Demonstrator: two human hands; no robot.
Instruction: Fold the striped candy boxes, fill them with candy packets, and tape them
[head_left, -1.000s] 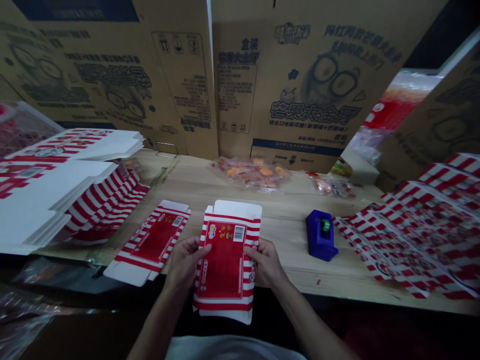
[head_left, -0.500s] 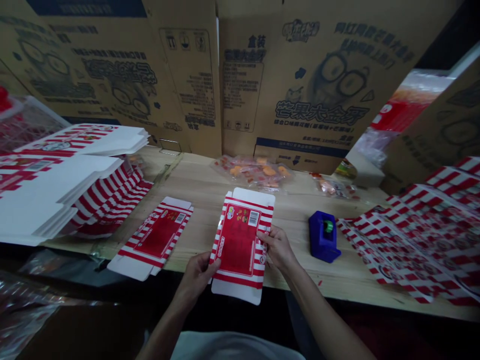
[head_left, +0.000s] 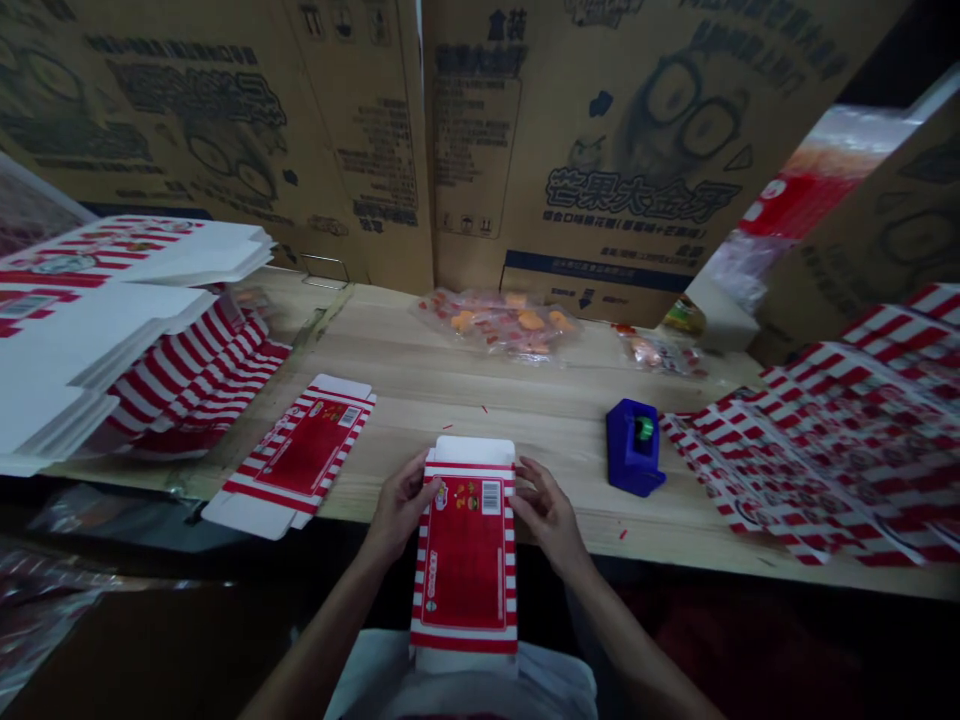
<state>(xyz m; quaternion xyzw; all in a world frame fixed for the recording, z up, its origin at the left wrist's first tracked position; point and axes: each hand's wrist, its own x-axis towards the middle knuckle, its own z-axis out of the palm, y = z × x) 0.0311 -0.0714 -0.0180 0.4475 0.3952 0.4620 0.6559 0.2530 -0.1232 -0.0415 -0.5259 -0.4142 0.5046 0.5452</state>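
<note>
A red-and-white striped carton [head_left: 466,560] with a barcode is between my two hands, its lower end close to my body and its white top flap over the table edge. My left hand [head_left: 405,505] grips its upper left side, thumb on the printed face. On the other side, my right hand [head_left: 549,515] has its fingers curled at the upper right edge, pinching it. A second flat carton [head_left: 304,450] of the same print lies on the table to the left, its white flap jutting over the front edge.
Stacked carton blanks [head_left: 112,330] stand at the left, striped cartons [head_left: 840,450] at the right. A blue tape dispenser [head_left: 634,447] sits right of centre. Clear packets of candy [head_left: 499,322] lie at the back before large cardboard boxes [head_left: 570,150]. The wooden table [head_left: 405,370] bears red scraps.
Both hands have drawn the carton down toward my body and straightened it. My grip now sits nearer its top end. The view has shifted slightly.
</note>
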